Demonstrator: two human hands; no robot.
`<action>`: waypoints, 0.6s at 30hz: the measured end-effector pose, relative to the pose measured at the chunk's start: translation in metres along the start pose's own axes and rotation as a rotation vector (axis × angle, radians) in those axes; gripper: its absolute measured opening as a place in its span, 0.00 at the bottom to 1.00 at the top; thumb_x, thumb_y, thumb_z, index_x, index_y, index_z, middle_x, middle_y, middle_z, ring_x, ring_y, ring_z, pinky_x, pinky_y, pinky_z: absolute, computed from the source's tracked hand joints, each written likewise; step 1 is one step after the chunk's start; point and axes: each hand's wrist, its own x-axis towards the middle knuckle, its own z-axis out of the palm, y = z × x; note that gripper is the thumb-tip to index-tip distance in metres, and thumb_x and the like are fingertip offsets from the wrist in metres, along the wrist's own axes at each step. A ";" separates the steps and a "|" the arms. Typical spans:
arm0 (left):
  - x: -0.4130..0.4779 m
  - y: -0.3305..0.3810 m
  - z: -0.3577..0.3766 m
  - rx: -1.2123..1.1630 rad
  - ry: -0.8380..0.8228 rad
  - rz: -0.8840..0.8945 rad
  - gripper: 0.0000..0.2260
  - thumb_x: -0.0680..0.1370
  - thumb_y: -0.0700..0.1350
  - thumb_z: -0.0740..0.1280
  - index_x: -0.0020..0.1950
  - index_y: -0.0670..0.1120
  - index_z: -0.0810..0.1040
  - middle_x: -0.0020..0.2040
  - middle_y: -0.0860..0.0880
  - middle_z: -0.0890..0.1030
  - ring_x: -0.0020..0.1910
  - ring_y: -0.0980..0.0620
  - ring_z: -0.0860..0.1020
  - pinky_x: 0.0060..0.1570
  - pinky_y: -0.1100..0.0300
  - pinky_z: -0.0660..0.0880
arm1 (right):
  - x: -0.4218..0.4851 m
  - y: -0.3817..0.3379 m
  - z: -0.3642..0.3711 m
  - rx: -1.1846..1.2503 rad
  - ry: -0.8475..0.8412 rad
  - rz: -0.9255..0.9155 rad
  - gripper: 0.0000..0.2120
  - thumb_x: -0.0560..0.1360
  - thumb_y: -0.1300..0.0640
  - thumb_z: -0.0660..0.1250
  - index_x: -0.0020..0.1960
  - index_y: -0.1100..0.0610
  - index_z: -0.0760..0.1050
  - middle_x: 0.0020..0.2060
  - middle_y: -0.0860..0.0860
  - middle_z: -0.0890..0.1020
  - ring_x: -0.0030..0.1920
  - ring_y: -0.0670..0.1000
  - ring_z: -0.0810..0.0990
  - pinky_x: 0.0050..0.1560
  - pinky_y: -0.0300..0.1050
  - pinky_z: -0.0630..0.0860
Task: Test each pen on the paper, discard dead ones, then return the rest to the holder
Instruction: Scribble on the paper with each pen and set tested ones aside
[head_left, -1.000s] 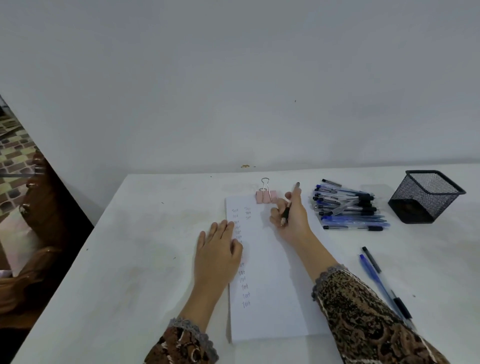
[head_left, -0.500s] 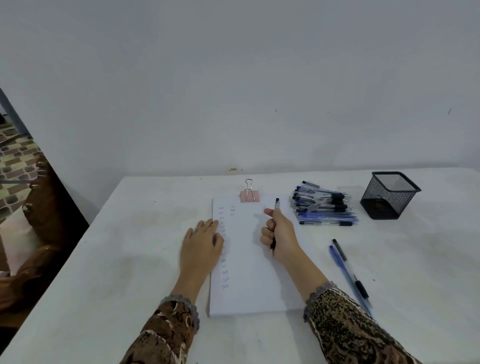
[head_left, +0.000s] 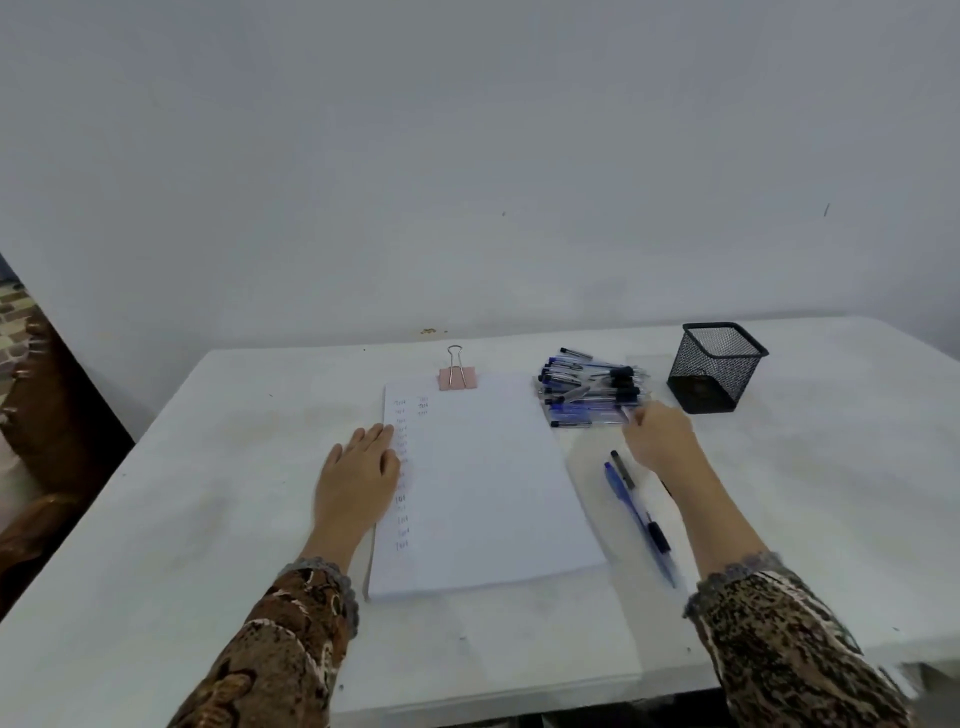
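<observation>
A white paper pad lies in front of me, with rows of small test marks down its left side. My left hand rests flat on its left edge, fingers apart. My right hand is blurred, with its fingers curled against the near edge of a pile of blue and black pens. A thin dark sliver beside the wrist looks like the pen held in that hand. The black mesh holder stands just right of the pile and looks empty. A black pen and a blue pen lie apart, right of the pad.
A pink binder clip grips the pad's top edge. The white table meets a plain wall at the back and drops off at the left, where a brown object stands on the floor.
My right hand has lifted off the pad with the pen and swung right to the pen pile. My left hand stays on the pad. My head has drifted, shifting the view.
</observation>
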 end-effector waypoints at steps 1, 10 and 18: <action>0.000 0.000 0.000 0.003 0.002 0.000 0.21 0.81 0.46 0.49 0.75 0.49 0.59 0.76 0.52 0.58 0.75 0.54 0.53 0.74 0.55 0.48 | 0.002 0.010 0.001 -0.104 -0.040 0.008 0.11 0.78 0.63 0.56 0.53 0.66 0.75 0.54 0.62 0.78 0.56 0.61 0.76 0.48 0.45 0.69; 0.000 0.000 0.000 -0.027 0.012 -0.002 0.20 0.81 0.45 0.49 0.74 0.48 0.60 0.75 0.51 0.59 0.75 0.53 0.54 0.73 0.55 0.48 | 0.008 0.027 0.004 -0.251 -0.070 0.020 0.07 0.76 0.54 0.60 0.46 0.58 0.72 0.47 0.55 0.74 0.49 0.57 0.75 0.49 0.45 0.71; -0.001 0.001 -0.002 -0.044 0.019 0.000 0.20 0.81 0.45 0.50 0.74 0.49 0.60 0.75 0.52 0.59 0.75 0.54 0.54 0.74 0.56 0.48 | 0.041 -0.004 0.009 -0.497 -0.021 -0.387 0.13 0.78 0.54 0.61 0.62 0.48 0.74 0.61 0.49 0.74 0.62 0.54 0.72 0.60 0.52 0.68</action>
